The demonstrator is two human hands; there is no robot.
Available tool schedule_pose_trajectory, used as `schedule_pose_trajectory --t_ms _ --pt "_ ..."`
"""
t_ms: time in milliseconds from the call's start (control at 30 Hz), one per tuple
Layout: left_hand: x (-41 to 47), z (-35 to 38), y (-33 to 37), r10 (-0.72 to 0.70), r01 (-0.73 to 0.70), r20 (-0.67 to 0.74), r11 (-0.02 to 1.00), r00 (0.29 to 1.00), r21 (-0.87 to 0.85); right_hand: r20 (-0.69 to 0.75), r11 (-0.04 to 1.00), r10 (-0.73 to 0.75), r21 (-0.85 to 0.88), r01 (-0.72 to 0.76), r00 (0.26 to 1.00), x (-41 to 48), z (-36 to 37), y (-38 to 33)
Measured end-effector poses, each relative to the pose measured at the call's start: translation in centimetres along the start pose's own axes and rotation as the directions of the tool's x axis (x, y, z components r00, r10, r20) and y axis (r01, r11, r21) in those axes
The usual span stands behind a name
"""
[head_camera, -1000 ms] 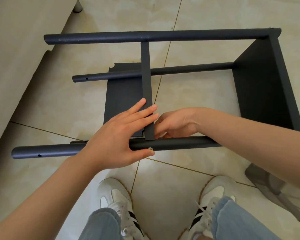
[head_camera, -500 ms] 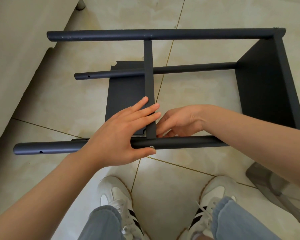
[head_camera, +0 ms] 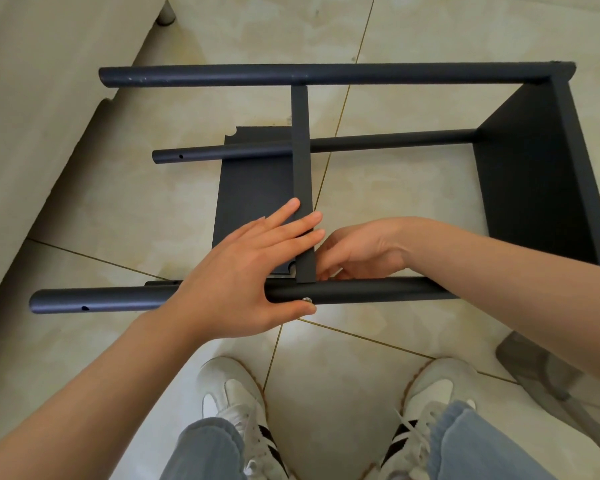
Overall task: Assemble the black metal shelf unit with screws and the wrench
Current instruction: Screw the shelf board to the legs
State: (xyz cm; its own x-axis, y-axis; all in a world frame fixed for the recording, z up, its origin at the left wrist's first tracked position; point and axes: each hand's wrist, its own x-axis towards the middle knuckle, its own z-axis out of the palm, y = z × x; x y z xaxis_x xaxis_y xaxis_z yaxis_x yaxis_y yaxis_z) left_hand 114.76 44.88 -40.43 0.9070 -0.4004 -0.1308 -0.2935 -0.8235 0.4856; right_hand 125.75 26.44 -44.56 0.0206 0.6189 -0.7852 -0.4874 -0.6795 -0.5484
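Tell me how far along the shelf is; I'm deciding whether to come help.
Done: the end panel looks joined to the tubes. In hand: the left hand steadies the middle panel and near tube by a screw; the right hand works at that joint. Left: the empty hole at the near tube's left end suggests another panel.

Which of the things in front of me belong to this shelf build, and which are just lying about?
Job: near tube, flat crossbar, screw, end panel, loose panel on the floor.
Lying about: beige sofa, grey object at right.

Head view, steeply downward, close
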Motion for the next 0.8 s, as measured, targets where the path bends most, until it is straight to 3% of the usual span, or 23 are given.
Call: schedule_pose_trajectory --t_ms 600,800 --pt "0.0 0.1 0.1 0.002 -0.002 -0.018 1.0 1.0 -0.023 0.045 1.0 -0.022 0.011 0.021 0.999 -0.4 0.0 -0.2" --pt "0.0 0.1 0.1 0.001 -0.001 -0.017 1.0 1.0 -0.022 -0.015 0.999 0.003 -0.052 -0.004 1.0 0.0 0.2 -0.4"
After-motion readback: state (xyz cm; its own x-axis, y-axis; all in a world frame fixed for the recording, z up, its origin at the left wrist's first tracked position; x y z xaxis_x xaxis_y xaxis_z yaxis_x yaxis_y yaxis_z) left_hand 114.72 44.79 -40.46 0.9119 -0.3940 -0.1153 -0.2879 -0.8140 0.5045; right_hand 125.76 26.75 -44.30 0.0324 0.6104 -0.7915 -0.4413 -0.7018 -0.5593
